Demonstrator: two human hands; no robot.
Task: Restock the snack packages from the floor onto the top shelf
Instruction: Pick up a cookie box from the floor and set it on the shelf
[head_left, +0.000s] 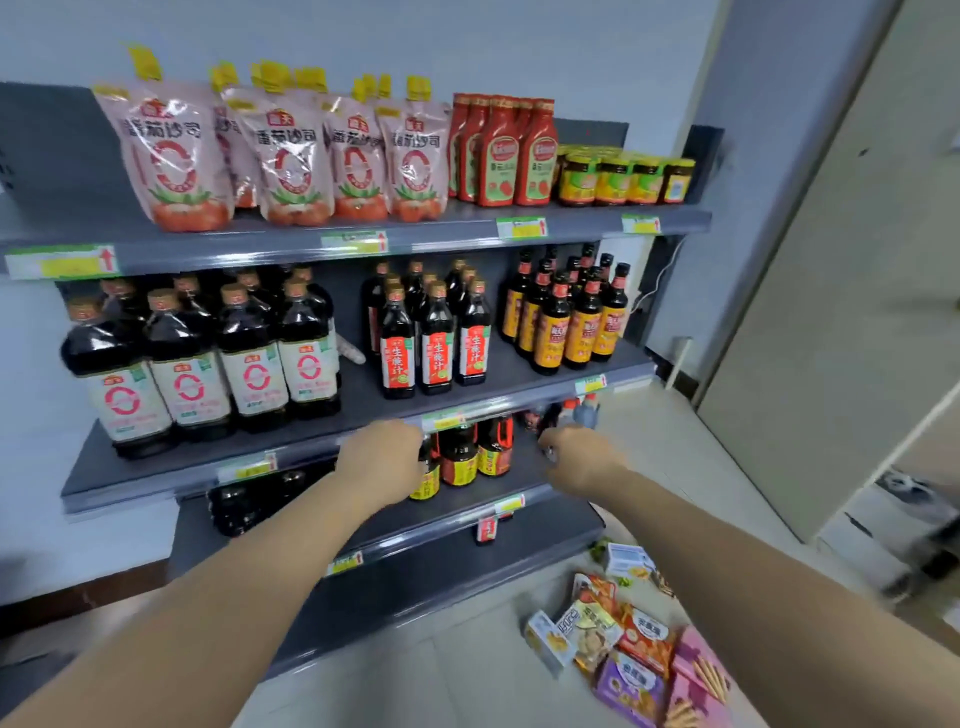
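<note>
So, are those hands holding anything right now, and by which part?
Cannot tell. The left hand and right hand reach toward the lower-shelf bottles, fingers hidden or blurred. The snack packages lie on the floor, unheld.

Bare room is lying open at the left end of the top shelf (62, 223), up to its left edge. Tomato pouches (176, 156), ketchup bottles (501, 150) and jars (623, 179) are filling the rest through to the right edge. Below, the floor (415, 675) is lying open along the shelving's front, with snack packages (634, 649) crowding its right corner.

Snack packages (639, 654) on floor (467, 675); sauce pouches (291, 156) on top shelf (441, 237)
</note>
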